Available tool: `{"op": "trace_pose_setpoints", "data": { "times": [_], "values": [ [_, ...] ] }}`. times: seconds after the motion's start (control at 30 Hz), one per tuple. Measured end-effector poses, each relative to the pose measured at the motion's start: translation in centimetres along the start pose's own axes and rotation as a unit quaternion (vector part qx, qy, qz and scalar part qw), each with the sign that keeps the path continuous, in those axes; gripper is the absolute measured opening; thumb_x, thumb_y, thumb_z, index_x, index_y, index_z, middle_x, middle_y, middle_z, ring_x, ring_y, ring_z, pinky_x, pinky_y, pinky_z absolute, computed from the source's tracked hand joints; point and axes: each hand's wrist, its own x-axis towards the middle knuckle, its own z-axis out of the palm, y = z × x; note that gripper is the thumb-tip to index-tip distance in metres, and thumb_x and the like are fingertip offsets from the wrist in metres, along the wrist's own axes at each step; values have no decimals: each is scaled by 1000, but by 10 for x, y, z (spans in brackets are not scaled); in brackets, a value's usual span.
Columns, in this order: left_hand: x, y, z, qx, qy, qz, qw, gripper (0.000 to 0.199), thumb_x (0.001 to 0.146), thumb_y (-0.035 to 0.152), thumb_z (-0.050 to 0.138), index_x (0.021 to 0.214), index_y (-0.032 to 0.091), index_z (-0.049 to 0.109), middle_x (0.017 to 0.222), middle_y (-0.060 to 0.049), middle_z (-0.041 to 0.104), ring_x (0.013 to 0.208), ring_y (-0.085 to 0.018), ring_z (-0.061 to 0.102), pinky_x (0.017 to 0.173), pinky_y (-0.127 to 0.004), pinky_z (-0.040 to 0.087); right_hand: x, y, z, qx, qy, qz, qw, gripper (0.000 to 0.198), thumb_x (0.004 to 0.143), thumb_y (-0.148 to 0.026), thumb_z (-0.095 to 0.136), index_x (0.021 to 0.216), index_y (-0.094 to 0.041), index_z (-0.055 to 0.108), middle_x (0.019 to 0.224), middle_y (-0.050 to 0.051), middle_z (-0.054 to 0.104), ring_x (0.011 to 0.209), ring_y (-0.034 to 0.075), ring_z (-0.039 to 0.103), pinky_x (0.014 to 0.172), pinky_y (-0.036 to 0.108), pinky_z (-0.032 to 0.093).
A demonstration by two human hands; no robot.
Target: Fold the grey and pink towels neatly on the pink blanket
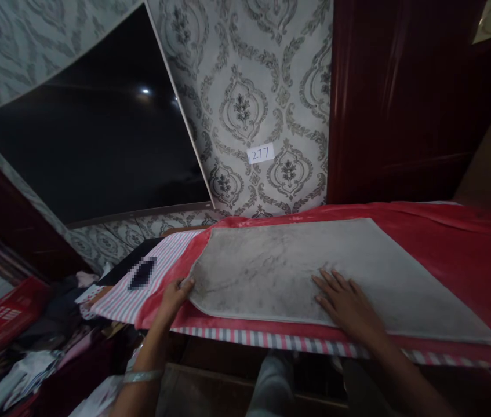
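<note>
A flat grey cloth (pixel 271 269), with a plush-looking surface and dark smudges, lies spread over a red blanket (pixel 458 249). At its left edge, my left hand (pixel 178 294) pinches the rim between thumb and fingers. My right hand (pixel 349 307) rests palm down near the middle of the cloth, fingers spread, and holds nothing. Under the blanket a striped sheet (pixel 164 260) in pink, grey and white shows at the left and along the front edge.
A large dark television (pixel 110 127) stands against the patterned wall behind. On the left, heaped clothes (pixel 32 370) lie near a red box (pixel 6 313). A blurred dark patch (pixel 141 274) covers something on the striped sheet. Dark red wooden panelling (pixel 402 98) rises at the right.
</note>
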Motion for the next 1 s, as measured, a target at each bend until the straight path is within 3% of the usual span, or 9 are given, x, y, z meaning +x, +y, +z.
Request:
{"op": "trace_pose_setpoints", "data": {
  "times": [0.1,0.2,0.37,0.5,0.6,0.67,0.87,0.93,1.0],
  "values": [
    [7,26,14,-181,-17,27,983,50,56,63,75,71,16,64,64,-1,62,61,-17,57,58,-27,47,1,0,-1,11,-6,1,1000,55,97,-44,37,148,-29,51,159,6,38,149,31,29,116,59,29],
    [18,57,35,-217,16,45,975,45,56,58,75,67,16,62,58,2,57,55,-14,52,55,-25,42,2,1,2,27,8,-5,1000,54,97,-44,38,147,-28,52,158,7,39,148,32,30,116,60,28],
    [14,129,98,-126,4,161,979,28,69,39,67,84,16,68,76,-4,69,71,-19,61,67,-28,47,2,8,15,86,68,-8,994,55,93,-42,42,142,-22,57,152,11,48,144,31,38,116,57,30],
    [-29,169,163,-1,-67,285,956,20,78,24,60,95,17,68,97,-9,73,93,-23,66,85,-34,50,3,20,28,204,171,23,964,59,94,-42,40,145,-16,51,144,14,57,134,28,52,113,50,40],
    [-70,168,202,111,-163,364,910,12,81,18,56,88,18,66,93,-9,72,90,-23,66,84,-34,52,5,27,36,281,220,49,933,58,95,-45,40,146,-20,49,141,13,59,129,26,57,109,47,46],
    [-91,155,219,166,-189,387,887,10,81,15,56,87,18,64,92,-9,71,90,-24,66,83,-36,53,7,29,38,305,229,55,923,57,95,-44,39,144,-20,52,140,13,60,128,26,57,109,47,46],
    [-112,114,235,122,-109,448,879,29,75,20,70,103,18,60,119,-12,68,112,-29,63,100,-45,52,10,28,32,374,198,64,904,53,87,-44,48,133,-21,62,135,11,63,128,27,57,113,48,41],
    [-112,107,237,114,-79,468,873,33,76,18,68,108,18,60,125,-14,66,116,-30,62,101,-47,52,14,31,26,424,182,82,883,52,83,-44,53,129,-22,65,133,11,65,127,27,57,113,48,41],
    [-111,105,238,112,-54,479,869,32,79,13,62,110,18,60,123,-14,68,113,-30,64,97,-47,54,21,36,18,496,163,113,845,52,80,-44,57,126,-22,66,131,11,66,123,27,60,109,47,45]
  ]
}}
